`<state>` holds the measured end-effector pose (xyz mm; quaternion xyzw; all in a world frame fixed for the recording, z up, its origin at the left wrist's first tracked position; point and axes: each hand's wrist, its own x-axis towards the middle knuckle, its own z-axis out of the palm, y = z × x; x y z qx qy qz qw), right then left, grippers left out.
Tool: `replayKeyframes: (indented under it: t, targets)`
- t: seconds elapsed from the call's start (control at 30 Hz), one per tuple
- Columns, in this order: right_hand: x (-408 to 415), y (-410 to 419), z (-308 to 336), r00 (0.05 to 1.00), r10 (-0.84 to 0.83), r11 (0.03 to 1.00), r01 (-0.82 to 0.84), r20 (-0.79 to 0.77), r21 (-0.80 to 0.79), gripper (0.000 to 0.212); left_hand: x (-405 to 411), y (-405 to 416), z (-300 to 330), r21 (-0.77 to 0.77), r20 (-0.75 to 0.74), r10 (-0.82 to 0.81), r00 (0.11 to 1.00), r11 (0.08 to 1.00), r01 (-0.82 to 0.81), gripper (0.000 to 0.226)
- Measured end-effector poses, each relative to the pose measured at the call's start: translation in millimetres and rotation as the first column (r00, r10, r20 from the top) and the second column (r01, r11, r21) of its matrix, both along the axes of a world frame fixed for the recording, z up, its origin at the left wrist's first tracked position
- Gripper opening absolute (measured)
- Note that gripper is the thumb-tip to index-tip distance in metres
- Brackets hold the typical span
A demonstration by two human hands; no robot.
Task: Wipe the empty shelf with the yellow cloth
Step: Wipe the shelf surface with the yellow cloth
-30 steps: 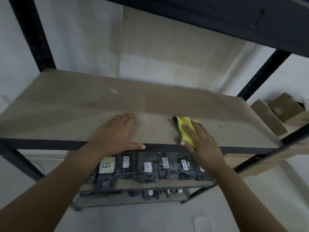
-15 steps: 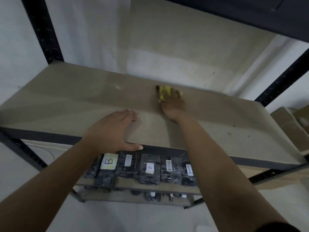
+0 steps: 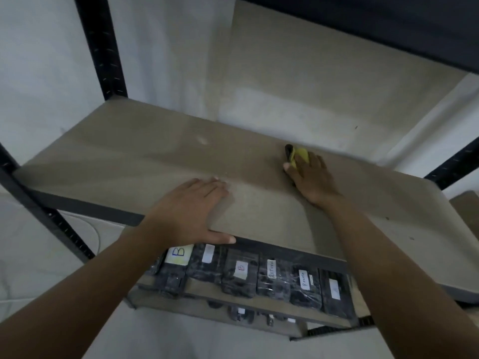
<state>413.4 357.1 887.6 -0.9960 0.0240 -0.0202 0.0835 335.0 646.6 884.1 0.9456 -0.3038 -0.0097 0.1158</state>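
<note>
The bare beige fibreboard shelf (image 3: 129,151) in its black metal frame gives an unobstructed wiping surface. The left hand (image 3: 186,211) lies flat near the front edge, fingers together and thumb along the rim, probably bracing the body during the reach. The right hand (image 3: 311,177) presses the crumpled yellow cloth (image 3: 298,154) against the board near the back edge, fingers laid over it to keep contact.
</note>
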Motion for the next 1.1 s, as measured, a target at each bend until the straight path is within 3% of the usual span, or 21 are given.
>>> replayKeyframes:
  t: [0.1, 0.17, 0.3, 0.43, 0.5, 0.63, 0.73, 0.8, 0.93, 1.1]
  targets:
    - [46, 27, 2, 0.996, -0.073, 0.996, 0.07, 0.055, 0.052, 0.055, 1, 0, 1, 0.017, 0.002, 0.006, 1.0, 1.0, -0.006, 0.106]
    - [65, 54, 1, 0.996, -0.035, 0.997, 0.029, 0.079, 0.067, 0.049, 0, 0, 2, 0.013, 0.007, 0.008, 1.0, 1.0, -0.008, 0.106]
    - [52, 89, 0, 0.966, 0.237, 0.963, -0.248, 0.105, 0.108, 0.041, -1, 1, 0, -0.013, 0.025, 0.012, 1.0, 1.0, -0.012, 0.106]
    - [21, 58, -7, 0.863, 0.491, 0.85, -0.504, 0.117, 0.153, 0.037, 0, 1, -4, -0.032, 0.039, 0.008, 0.999, 0.999, -0.007, 0.105]
    - [40, 39, -6, 0.866, 0.488, 0.855, -0.499, 0.109, 0.14, 0.04, 1, 1, -4, -0.03, 0.035, -0.002, 0.999, 1.0, 0.003, 0.105]
    - [95, 46, -8, 0.973, 0.224, 0.97, -0.228, 0.062, 0.079, 0.043, 1, 2, -4, -0.028, 0.035, -0.003, 0.999, 1.0, 0.004, 0.103]
    - [108, 68, -11, 0.982, 0.17, 0.981, -0.176, 0.08, 0.076, 0.043, 2, 3, -4, -0.024, 0.068, -0.012, 0.998, 1.0, 0.014, 0.102]
    - [92, 77, -6, 0.971, 0.203, 0.968, -0.218, 0.125, 0.128, 0.042, 1, 3, -4, -0.011, 0.09, -0.015, 0.996, 1.0, 0.016, 0.102]
    - [16, 83, 1, 0.875, 0.46, 0.856, -0.483, 0.153, 0.186, 0.041, 0, 3, -3, -0.018, 0.109, -0.012, 0.994, 1.0, 0.014, 0.103]
    - [-27, 48, 3, 0.843, 0.531, 0.823, -0.538, 0.09, 0.184, 0.036, -2, 8, -1, -0.035, 0.087, -0.025, 0.996, 0.999, 0.028, 0.104]
